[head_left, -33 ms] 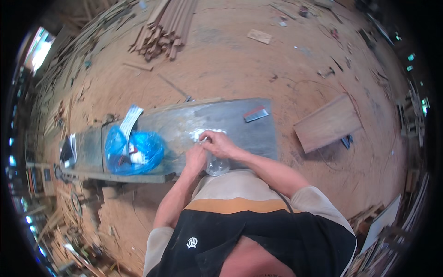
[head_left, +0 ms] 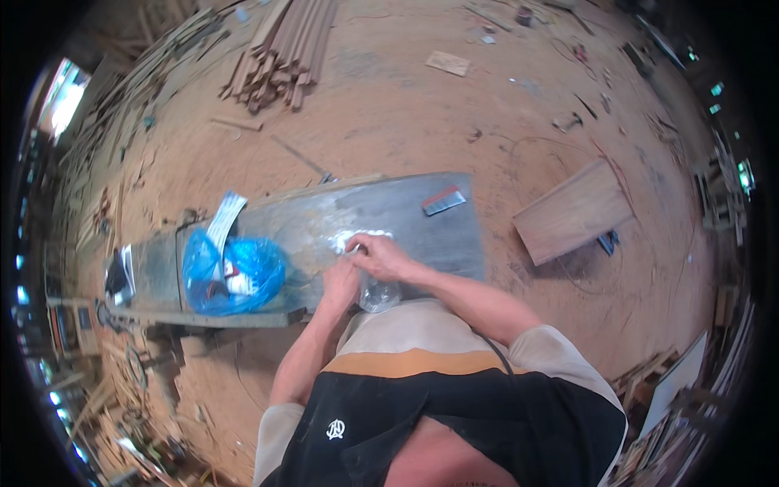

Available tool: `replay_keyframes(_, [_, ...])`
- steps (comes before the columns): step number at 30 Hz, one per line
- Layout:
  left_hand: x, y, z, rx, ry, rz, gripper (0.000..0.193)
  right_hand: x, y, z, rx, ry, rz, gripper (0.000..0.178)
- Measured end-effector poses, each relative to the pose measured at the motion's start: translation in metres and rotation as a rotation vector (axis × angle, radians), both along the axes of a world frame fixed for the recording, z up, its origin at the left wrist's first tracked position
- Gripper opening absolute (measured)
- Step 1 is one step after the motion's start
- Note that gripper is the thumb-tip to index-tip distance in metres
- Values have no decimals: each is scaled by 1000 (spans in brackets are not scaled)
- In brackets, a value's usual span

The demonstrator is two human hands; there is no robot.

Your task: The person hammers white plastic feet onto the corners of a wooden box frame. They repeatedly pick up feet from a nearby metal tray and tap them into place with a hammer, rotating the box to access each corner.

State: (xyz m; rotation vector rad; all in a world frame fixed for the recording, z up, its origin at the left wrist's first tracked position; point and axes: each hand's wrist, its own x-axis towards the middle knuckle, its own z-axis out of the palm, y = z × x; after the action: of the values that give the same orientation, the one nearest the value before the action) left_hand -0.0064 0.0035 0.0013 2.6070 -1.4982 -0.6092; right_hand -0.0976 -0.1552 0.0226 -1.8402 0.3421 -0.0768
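Note:
My two hands meet over the grey bench top point(head_left: 406, 203), close to its near edge. Below and between them is a clear, rounded plastic container point(head_left: 380, 296), bottle-like in shape, near my waist. My left hand point(head_left: 342, 278) is closed at its upper end. With fingers bent in a pinch, my right hand point(head_left: 380, 256) works at the same end, touching the left. The fingers cover what they grip there. Around the fingertips the bench shows bright white patches point(head_left: 345, 239); whether these are powder or glare I cannot tell.
Left on the bench sits a blue plastic bag point(head_left: 272, 272) with a printed paper strip point(head_left: 227, 215) sticking out. A small red-and-grey flat packet point(head_left: 443, 201) lies at the far right. Beyond are a wooden board point(head_left: 572, 213) and stacked timber point(head_left: 284, 57) on the dirt floor.
The whole view has shifted very slightly. Both hands stay at the container's upper end in nearly the same pose.

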Motion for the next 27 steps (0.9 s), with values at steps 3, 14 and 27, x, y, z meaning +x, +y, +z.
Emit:
replay_keyframes(3, [0,0,3,45,36,-26,29,-4,3,-10,-26,-46,8,28])
replay_keyframes(14, [8,13,-9,202,-128,-257,35,-17,5,-28,-75,-111,3,28])
replay_keyframes(27, [3,43,72,-164,101,71,31,-85,-7,0,185,-204,-442,33])
